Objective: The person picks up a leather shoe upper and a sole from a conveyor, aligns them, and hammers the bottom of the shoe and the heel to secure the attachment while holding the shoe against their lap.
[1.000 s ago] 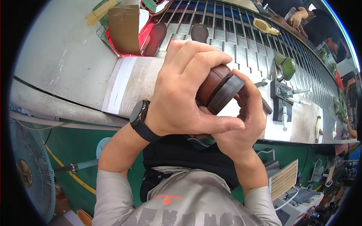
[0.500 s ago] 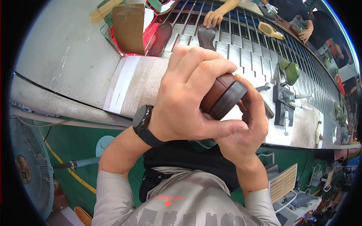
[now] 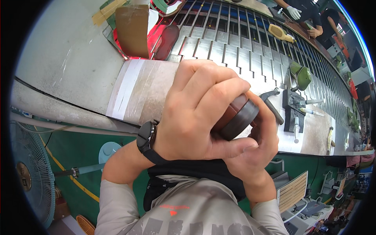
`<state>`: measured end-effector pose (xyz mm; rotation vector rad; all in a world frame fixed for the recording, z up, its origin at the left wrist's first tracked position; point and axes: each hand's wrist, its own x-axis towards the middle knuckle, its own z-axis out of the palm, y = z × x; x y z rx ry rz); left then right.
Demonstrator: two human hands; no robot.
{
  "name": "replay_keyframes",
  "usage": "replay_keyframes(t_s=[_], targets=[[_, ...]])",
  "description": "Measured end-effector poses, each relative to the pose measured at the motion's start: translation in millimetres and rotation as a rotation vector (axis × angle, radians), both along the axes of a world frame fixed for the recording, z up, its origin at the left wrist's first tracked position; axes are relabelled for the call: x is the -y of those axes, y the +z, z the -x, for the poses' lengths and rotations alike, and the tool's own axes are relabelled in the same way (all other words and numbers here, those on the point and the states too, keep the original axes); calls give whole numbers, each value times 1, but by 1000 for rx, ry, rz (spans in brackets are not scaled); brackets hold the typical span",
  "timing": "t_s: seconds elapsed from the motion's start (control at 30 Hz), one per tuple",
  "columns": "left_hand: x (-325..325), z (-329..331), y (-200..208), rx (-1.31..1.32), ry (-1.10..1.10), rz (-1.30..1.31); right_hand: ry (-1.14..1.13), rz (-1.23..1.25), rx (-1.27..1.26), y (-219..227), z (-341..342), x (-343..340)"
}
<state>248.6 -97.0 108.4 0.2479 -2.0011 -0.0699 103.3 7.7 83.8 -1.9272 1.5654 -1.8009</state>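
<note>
A brown leather shoe (image 3: 240,122) with a dark heel is held over the near edge of the conveyor, its heel end facing right and toward me. My left hand (image 3: 199,107), with a black watch on the wrist, is wrapped over its top and left side. Its thumb lies along the near side, by the heel. Around the right side curls my right hand (image 3: 260,143), fingers bent behind the heel. The two hands cover the rest of the shoe. Just right of them on the worktop is a hammer (image 3: 273,107) with a dark handle.
A dark block (image 3: 290,102) holds several syringe-like tubes, with a green object (image 3: 302,78) behind it. Beyond lie a tan last-shaped piece (image 3: 279,31) on the slats and a dark red sole (image 3: 167,42). A brown board (image 3: 132,33) stands far left; a fan (image 3: 31,178) stands lower left.
Both hands have come slightly toward me with the shoe, their grip much the same. A co-worker's hand and the dark sole under it are gone from the far slats.
</note>
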Motion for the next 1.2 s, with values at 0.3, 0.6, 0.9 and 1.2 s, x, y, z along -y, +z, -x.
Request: replay_keyframes(t_s=[0.3,0.6,0.9,1.2], targets=[[-35,-16,2,82,13,-46,67,-65,-47,3,-7,-31],[-80,-45,-2,139,161,-184,154,174,-108,-32,-13,-28],[-103,-55,-7,207,223,-158,218,81,-262,-21,-9,-50],[-114,-72,-23,151,230,-181,394,84,-206,-28,-10,-39]])
